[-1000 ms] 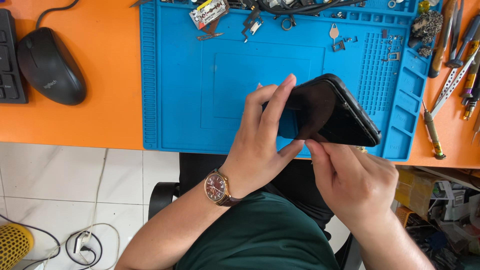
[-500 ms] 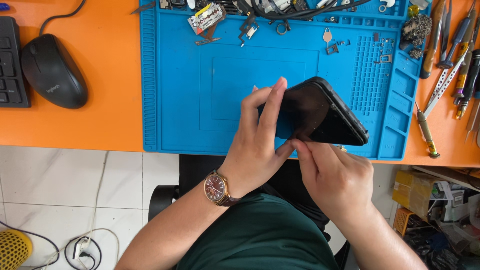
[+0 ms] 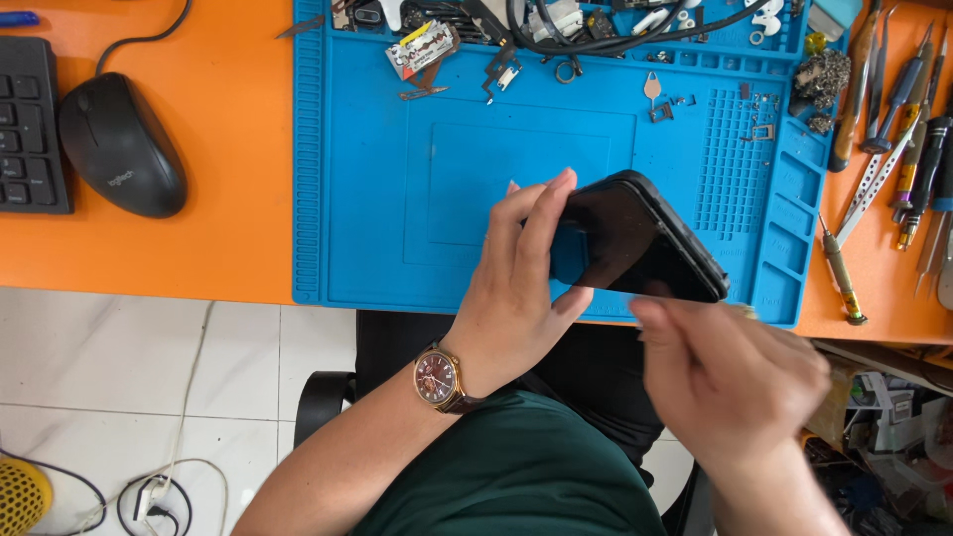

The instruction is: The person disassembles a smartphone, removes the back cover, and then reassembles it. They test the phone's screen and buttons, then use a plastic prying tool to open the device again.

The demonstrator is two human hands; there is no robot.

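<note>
The left hand is gripping a black phone by its near edge, fingers spread over the dark glass and the thumb pressing from beneath, so the device is tilting up off the blue silicone mat with its far long side raised. The right hand is working just beside the phone's lower corner; it is blurred, its fingers bunched close together, and whether it is pinching a thin pick or film cannot be told.

Doing this well seems to mean the left hand is holding firm but not squeezing the glass, bracing the phone over the mat rather than over the gap toward the lap. The right hand is best kept shallow along the seam, moving parallel to the edge, since prying at an angle could crack the panel.

Beyond the left hand's fingertips, small loose parts and a razor blade are lying on the mat. Screwdrivers and tweezers are lying to the right of the right hand on the orange surface; a black mouse is sitting well apart to the left.
</note>
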